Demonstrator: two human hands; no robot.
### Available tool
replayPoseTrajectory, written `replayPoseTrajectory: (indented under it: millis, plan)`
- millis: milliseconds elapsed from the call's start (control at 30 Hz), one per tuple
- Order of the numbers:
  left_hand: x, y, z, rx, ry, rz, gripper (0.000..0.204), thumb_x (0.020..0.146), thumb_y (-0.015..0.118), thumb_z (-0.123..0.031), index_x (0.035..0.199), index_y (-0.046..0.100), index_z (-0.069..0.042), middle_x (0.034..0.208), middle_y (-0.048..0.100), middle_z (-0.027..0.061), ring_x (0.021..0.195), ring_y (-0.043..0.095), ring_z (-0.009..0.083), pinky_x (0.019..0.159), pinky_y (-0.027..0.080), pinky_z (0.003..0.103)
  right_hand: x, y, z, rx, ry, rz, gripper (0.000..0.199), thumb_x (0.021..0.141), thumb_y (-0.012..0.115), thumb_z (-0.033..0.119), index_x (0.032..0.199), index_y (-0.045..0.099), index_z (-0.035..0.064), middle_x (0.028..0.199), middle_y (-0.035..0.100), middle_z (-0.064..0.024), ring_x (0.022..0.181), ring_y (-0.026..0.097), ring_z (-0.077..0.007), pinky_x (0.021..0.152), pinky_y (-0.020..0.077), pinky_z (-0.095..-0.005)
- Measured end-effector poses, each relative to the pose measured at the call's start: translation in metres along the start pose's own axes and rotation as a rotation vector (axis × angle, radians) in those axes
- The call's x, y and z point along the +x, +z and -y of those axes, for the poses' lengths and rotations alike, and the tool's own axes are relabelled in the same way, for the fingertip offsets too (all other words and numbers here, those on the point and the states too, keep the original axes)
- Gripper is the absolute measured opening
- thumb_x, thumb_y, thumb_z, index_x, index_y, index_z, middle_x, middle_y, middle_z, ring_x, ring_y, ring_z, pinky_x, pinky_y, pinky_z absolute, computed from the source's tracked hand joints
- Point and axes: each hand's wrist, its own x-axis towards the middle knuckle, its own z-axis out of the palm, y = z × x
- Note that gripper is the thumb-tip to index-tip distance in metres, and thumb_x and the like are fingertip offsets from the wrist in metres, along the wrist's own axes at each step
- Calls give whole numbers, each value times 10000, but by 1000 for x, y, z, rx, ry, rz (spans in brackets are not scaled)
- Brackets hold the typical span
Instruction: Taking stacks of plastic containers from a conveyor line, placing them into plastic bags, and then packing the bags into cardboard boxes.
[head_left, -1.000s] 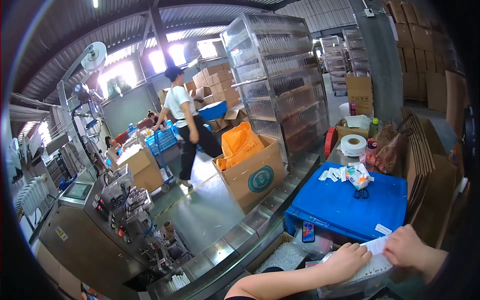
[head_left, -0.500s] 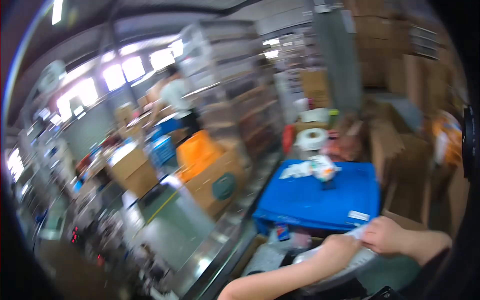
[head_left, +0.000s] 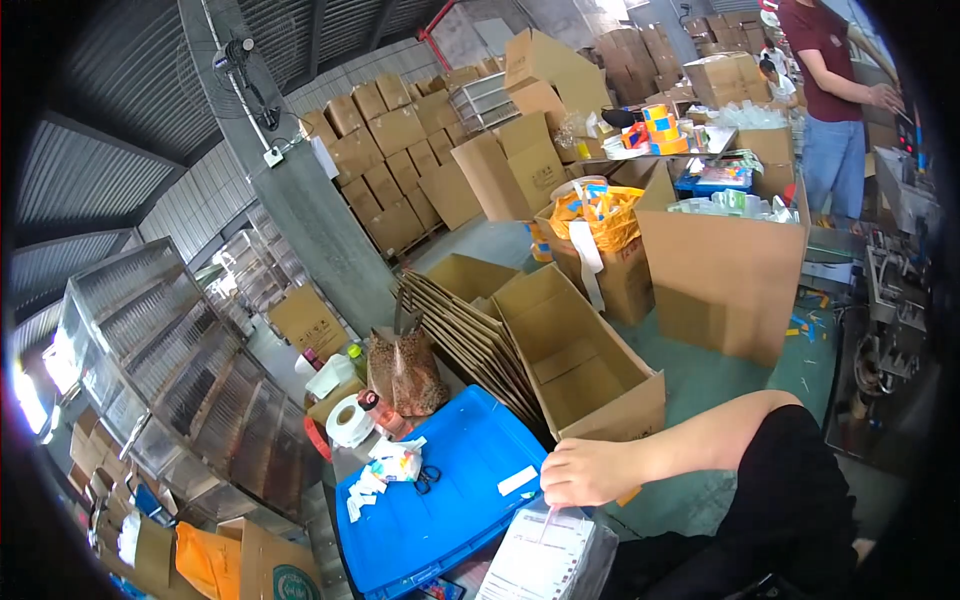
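From the right, my right hand (head_left: pixel 588 472) reaches over the near right edge of a blue plastic lid (head_left: pixel 465 465), its fingers closed. They grip the top end of a clear plastic-wrapped pack (head_left: pixel 540 555) with a white printed sheet on its face. The pack sits low in the view, beside the lid's near edge. My left hand is out of view. On the lid lie black scissors (head_left: pixel 427 480), a crumpled white packet (head_left: pixel 398 460) and several small white paper slips (head_left: pixel 362 492). A white label (head_left: pixel 517 481) is stuck near my right hand.
Beyond the lid stand a white tape roll (head_left: pixel 349 421), a pinkish bottle (head_left: pixel 383 412) and a patterned bag (head_left: pixel 405 370). Flattened cartons (head_left: pixel 480 345) lean beside an open cardboard box (head_left: pixel 580 350). A grey pillar (head_left: pixel 310 220) rises behind. A person (head_left: pixel 835 100) stands far right.
The view has swung to the right, bringing the cartons and the other person into sight. My left hand, earlier close beside the right one, has left the view. My right hand stays closed.
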Motion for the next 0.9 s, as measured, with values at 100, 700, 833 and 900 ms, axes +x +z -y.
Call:
replayPoseTrajectory:
  millis: [100,700,833,900]
  plan:
    - [-19,-1,11,-36,-47,21,128,688,565,-171,759,553,-65,755,506,87,722,525,271,631,428,412,-4,-3,-10,-36,55,65,120,799,595,220,805,555,107,847,531,-11,879,515,-181,745,390,-309]
    - [-73,-20,-9,-276,-343,-193,96,693,571,-56,783,556,-28,766,547,122,762,535,308,698,425,411,0,-9,-18,-11,26,106,102,734,653,171,800,592,121,838,571,-8,866,563,-190,750,444,-332]
    - [-72,-24,-10,-379,-469,-162,77,699,577,-57,767,558,-26,757,546,121,757,534,306,702,425,407,5,-8,-18,21,-10,60,96,751,630,173,769,579,95,808,568,-32,793,554,-191,697,418,-310]
    - [-76,-21,-8,-370,-446,-172,67,711,583,-56,764,560,-24,753,546,121,758,534,303,709,426,402,4,-8,-18,78,66,109,106,749,637,179,748,572,94,765,554,-32,737,545,-194,658,405,-311]
